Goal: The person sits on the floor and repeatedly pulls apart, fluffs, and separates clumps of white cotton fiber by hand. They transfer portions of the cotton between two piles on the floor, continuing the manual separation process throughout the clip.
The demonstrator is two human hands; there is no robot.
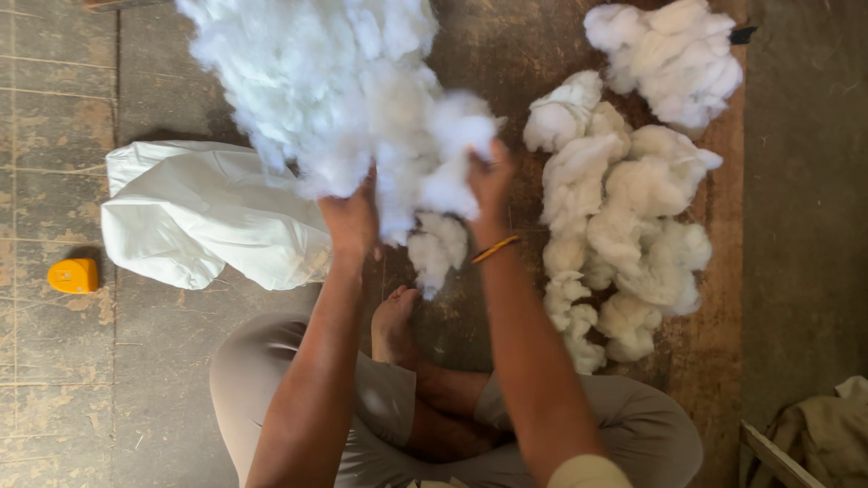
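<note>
A: So, hands?
B: Left hand (351, 217) and right hand (489, 185) both clamped on the white stuffing clump (344, 81), raised at 12 o'clock.
A: Surroundings?
B: White fabric cover (194, 212) at 9, loose stuffing pile (624, 208) at 3, on floor.

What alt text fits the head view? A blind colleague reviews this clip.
Seen from above, a seated person's left hand and right hand grip a big white fluffy fibre mass. More fibre clumps lie right, a white cloth bag left.

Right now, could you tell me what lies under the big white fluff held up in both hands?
Under the fluff mass show dark floor and the edge of a white cloth bag. Whatever lies directly beneath its thick middle is covered.
</note>
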